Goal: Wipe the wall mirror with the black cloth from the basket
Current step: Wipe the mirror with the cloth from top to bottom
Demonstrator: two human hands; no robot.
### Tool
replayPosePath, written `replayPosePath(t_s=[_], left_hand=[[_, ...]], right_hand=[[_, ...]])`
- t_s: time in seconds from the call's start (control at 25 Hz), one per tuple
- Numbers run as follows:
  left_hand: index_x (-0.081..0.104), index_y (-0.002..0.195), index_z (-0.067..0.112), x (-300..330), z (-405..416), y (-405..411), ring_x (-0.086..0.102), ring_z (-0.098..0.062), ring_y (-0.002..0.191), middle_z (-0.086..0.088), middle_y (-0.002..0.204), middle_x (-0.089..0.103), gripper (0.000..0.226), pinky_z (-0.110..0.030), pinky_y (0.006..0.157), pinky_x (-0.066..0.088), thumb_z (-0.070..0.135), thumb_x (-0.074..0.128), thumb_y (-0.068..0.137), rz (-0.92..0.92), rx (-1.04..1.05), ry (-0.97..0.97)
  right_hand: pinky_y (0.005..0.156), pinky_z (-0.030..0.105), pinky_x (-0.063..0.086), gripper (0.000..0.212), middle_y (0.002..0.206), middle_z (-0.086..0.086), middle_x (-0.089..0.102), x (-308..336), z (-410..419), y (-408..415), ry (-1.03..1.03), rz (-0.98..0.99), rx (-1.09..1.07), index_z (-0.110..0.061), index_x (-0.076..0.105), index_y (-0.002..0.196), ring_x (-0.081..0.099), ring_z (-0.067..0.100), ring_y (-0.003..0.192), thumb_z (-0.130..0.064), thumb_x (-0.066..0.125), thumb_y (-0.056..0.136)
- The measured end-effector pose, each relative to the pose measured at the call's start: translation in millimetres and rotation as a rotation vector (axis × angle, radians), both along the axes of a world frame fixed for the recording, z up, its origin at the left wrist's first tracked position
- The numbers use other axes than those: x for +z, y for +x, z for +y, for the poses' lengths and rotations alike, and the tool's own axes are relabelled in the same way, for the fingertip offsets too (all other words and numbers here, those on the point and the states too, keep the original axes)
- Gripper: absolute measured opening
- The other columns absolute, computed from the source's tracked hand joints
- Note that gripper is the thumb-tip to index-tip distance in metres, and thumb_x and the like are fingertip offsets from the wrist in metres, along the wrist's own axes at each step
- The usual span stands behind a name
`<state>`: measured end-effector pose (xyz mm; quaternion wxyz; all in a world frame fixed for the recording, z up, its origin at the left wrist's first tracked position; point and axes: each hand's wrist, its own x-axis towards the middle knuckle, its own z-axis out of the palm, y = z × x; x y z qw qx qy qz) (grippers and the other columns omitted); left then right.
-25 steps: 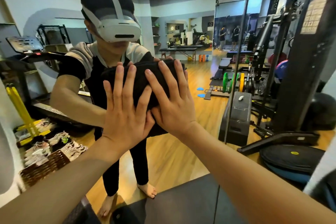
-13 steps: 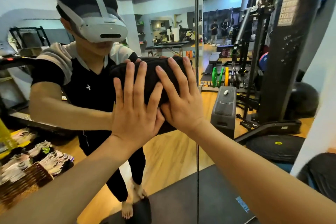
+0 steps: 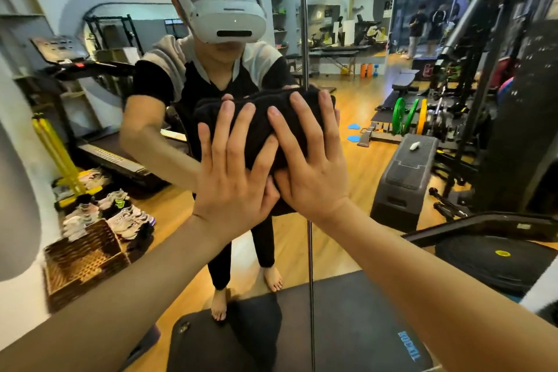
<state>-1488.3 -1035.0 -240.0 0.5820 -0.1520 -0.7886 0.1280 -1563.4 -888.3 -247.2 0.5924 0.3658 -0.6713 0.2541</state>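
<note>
The wall mirror (image 3: pixel 356 178) fills the view ahead, with a vertical seam near its middle. A folded black cloth (image 3: pixel 256 127) is pressed flat against the glass at chest height. My left hand (image 3: pixel 232 178) lies on the cloth's lower left with fingers spread. My right hand (image 3: pixel 311 160) presses the cloth's right part, fingers spread too, and its thumb overlaps my left hand. The mirror reflects a person in a white headset with both arms stretched to the cloth.
A woven basket (image 3: pixel 78 263) stands low at the left, beside rows of shoes (image 3: pixel 120 211). In the reflection are a treadmill (image 3: pixel 99 136), a step block (image 3: pixel 404 178), weight racks (image 3: pixel 471 93) and a dark floor mat (image 3: pixel 347 326).
Both hands and the cloth slid rightward across the glass, over the mirror's vertical seam. The view has swung so the basket shows again at the lower left.
</note>
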Motion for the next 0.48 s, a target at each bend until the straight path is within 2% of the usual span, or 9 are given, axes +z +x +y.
replayPosePath(t_s=[0.16, 0.32, 0.48], left_hand=[[0.037, 0.147, 0.013, -27.0, 4.1, 3.9, 0.019, -0.05, 0.149, -0.028, 0.157, 0.024, 0.055, -0.066, 0.123, 0.012, 0.03, 0.051, 0.097, -0.054, 0.044, 0.013], [0.034, 0.15, 0.015, -55.7, 2.3, 5.7, 0.017, -0.048, 0.15, -0.026, 0.157, 0.022, 0.06, -0.062, 0.125, 0.008, 0.031, 0.055, 0.095, -0.077, 0.065, 0.001], [0.037, 0.15, 0.016, -90.4, -2.7, 8.1, 0.019, -0.046, 0.149, -0.025, 0.156, 0.024, 0.059, -0.06, 0.125, 0.008, 0.03, 0.055, 0.095, -0.08, 0.077, -0.003]], right_hand=[[0.124, 0.064, 0.022, 0.065, 0.159, 0.018, 0.028, -28.6, 2.8, 0.0, 0.016, -0.022, -0.001, -0.018, 0.037, 0.155, 0.019, 0.05, 0.151, -0.037, 0.054, 0.095], [0.124, 0.065, 0.023, 0.069, 0.159, 0.018, 0.029, -60.9, 0.8, 0.4, 0.008, -0.041, -0.015, -0.02, 0.037, 0.155, 0.02, 0.049, 0.15, -0.037, 0.064, 0.094], [0.126, 0.06, 0.019, 0.063, 0.157, 0.018, 0.031, -95.6, -3.2, 3.1, 0.011, -0.043, -0.023, -0.02, 0.039, 0.153, 0.022, 0.05, 0.149, -0.04, 0.056, 0.096]])
